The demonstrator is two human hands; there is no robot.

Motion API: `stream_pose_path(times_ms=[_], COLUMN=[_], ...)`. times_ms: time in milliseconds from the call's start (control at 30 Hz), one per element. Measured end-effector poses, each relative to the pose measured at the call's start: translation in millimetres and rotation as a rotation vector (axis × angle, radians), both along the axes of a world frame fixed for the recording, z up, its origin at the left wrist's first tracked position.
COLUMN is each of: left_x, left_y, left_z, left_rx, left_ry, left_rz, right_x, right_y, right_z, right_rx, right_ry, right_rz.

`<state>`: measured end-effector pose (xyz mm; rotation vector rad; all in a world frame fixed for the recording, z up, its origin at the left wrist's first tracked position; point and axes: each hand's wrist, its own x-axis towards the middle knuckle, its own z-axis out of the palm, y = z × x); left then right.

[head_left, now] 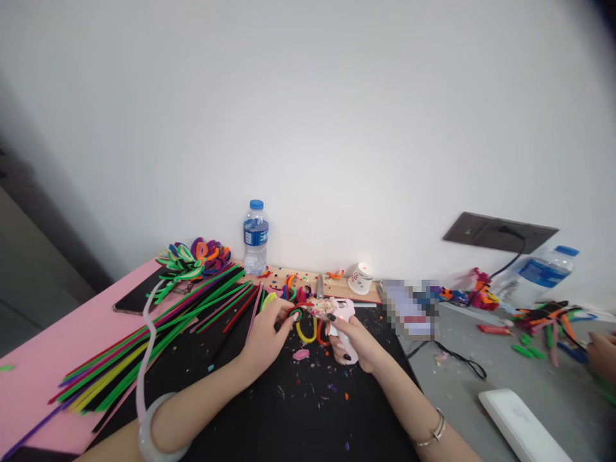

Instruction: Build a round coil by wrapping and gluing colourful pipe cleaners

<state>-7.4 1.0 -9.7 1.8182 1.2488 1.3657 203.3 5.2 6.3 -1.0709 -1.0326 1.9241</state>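
Observation:
My right hand (353,340) is wrapped round the handle of a pale pink glue gun (344,311), whose nozzle end points left. Crusty, mottled residue seems to cover its front. In my left hand (269,333), thumb and fingers pinch a small looped piece of pipe cleaner (297,313) in black, green and red. The glue gun's tip meets or nearly meets this piece; contact cannot be made out. Just behind the hands show a metal blade (320,285) and a yellow loop (307,332). A pink scrap (301,354) lies below, on the black mat (289,417).
Long pipe cleaners (158,346) spread across the left side beside a phone (129,298) and pipe-cleaner flowers (192,260). A water bottle (256,240) and paper cup (360,279) stand by the wall. On the right are a white case (522,423) and another person's hand (601,355).

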Motion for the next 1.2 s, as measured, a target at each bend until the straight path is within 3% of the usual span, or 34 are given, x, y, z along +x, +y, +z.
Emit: stream_pose_path(times_ms=[1200], left_x=[-0.8], left_y=[2.6], left_z=[-0.7], left_rx=[-0.061], left_ry=[-0.078], left_rz=[0.007], right_x=[-0.8], right_y=[0.1], right_z=[0.7], right_rx=[0.013], right_ry=[-0.014], right_rz=[-0.042])
